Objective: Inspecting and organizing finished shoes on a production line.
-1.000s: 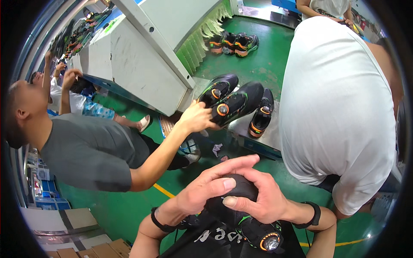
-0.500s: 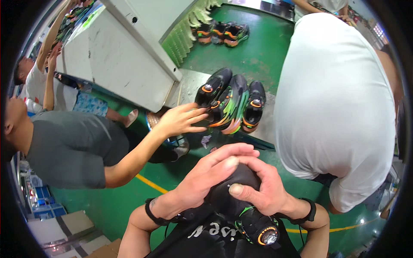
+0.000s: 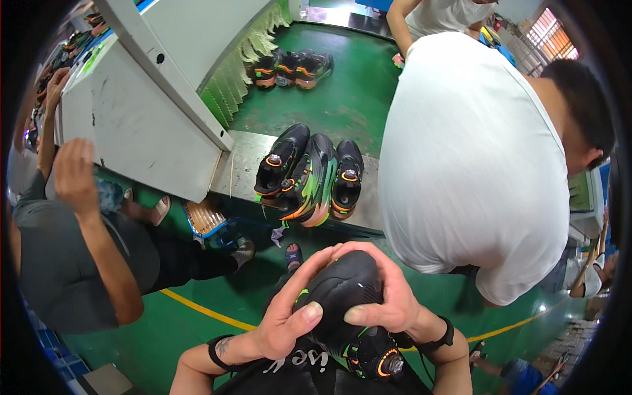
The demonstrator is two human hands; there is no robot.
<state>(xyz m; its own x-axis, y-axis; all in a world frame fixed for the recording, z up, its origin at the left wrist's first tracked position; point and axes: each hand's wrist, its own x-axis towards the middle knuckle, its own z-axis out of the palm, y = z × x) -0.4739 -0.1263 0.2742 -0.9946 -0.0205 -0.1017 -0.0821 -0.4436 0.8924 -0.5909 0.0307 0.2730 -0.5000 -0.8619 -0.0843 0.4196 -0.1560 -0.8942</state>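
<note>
Close to my body I hold a black shoe (image 3: 339, 289) with an orange-ringed dial and bright green trim. My left hand (image 3: 288, 317) is wrapped round one side of its toe, the thumb pressed on the upper. Around the other side curls my right hand (image 3: 388, 294), thumb also on the upper. The fingertips of both hands come together over the tip of the toe. Beyond them, a black shoe (image 3: 288, 151), a black, green and orange shoe (image 3: 316, 181) and another black shoe (image 3: 347, 174) stand side by side on a metal ledge (image 3: 245, 151).
More shoes (image 3: 289, 68) sit on the green belt (image 3: 349, 105) by a fringed curtain (image 3: 240, 62) of a large white machine (image 3: 151, 131). A co-worker in white (image 3: 474, 158) bends over at the right. Another in dark grey (image 3: 79, 263) stands at the left with a raised hand.
My hands have shifted from over the toe to its two sides, showing more of the shoe. The grey-shirted co-worker's arm has drawn back from the shoes on the ledge. My view has shifted right.
</note>
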